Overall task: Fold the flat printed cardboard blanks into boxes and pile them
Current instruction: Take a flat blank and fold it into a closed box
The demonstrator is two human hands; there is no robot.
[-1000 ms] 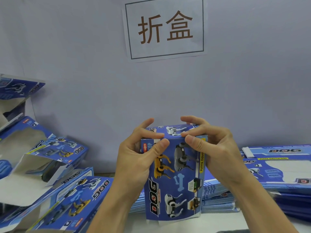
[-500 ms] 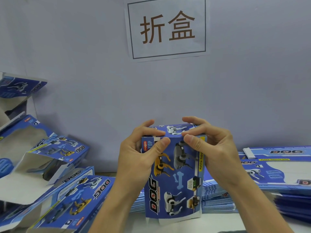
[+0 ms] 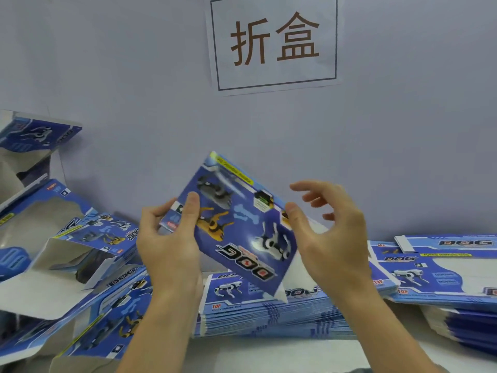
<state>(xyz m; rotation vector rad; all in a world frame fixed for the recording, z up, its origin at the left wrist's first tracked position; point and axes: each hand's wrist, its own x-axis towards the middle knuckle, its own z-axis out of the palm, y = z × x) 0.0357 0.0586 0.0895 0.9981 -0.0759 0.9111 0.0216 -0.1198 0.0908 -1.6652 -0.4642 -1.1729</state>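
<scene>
Held box: a blue printed cardboard box point(image 3: 236, 227) with toy dogs and the word DOG on its face, tilted in the air above the middle of the table, its upper corner leaning away toward the wall.
Left hand: the left hand point(image 3: 166, 243) grasps the box's left edge, thumb lying on the printed face, fingers curled behind it.
Right hand: the right hand point(image 3: 330, 238) touches the box's right edge with its thumb; the other fingers are spread and loosely bent, apart from the cardboard, holding nothing.
Flat blanks, middle: a stack of flat printed blanks point(image 3: 269, 310) lies on the table directly below the held box.
Flat blanks, right: another stack of flat blanks point(image 3: 441, 273) lies to the right, its near edge overlapping the middle stack.
Folded boxes: a loose pile of folded boxes point(image 3: 67, 251) with window cut-outs leans at the left, some open ends showing grey inner card.
Table: a white table point(image 3: 269, 354) carries both stacks.
Wall: a pale wall point(image 3: 403, 130) behind bears a paper sign point(image 3: 274, 41) with two brown characters in a dark frame.
</scene>
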